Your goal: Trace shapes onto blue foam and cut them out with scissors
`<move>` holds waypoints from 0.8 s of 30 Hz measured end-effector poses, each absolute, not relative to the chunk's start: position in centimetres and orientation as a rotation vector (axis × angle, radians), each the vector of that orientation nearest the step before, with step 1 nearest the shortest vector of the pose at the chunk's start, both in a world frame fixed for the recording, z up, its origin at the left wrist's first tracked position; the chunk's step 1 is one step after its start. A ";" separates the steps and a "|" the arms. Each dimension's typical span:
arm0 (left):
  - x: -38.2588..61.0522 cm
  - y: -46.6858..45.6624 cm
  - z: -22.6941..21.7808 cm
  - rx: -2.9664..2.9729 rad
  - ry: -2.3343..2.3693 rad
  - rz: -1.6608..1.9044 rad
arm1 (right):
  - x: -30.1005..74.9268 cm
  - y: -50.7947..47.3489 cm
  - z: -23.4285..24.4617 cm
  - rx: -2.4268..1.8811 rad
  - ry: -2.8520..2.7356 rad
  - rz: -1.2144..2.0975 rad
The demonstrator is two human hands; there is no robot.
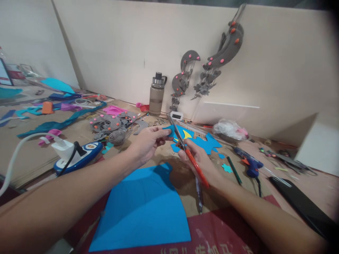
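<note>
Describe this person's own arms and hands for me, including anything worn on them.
Both the left forearm and right forearm are bare as far as they show, with no sleeve, watch or bracelet visible. The left hand and right hand are ungloved. I can make out no rings, though the fingers are partly hidden.

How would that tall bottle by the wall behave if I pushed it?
The bottle may tip if pushed near its lid, since it stands tall and narrow. Liquid seems to fill its lower part, so it's probably somewhat heavy and bottom-weighted.
</note>
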State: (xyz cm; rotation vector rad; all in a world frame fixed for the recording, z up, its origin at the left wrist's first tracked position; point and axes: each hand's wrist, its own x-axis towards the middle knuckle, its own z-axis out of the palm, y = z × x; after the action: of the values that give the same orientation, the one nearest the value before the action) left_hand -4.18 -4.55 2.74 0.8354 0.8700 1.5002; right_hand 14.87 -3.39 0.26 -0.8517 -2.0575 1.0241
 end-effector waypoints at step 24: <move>-5.1 -4.0 3.6 0.947 0.947 1.416 | 14.7 -4.5 1.7 -0.895 -2.051 1.130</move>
State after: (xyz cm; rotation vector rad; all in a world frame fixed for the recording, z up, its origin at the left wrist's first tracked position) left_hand -5.11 -4.00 3.57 0.9465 0.9472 1.4157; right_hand 14.65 -4.51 1.67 -0.8946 -2.0514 1.1300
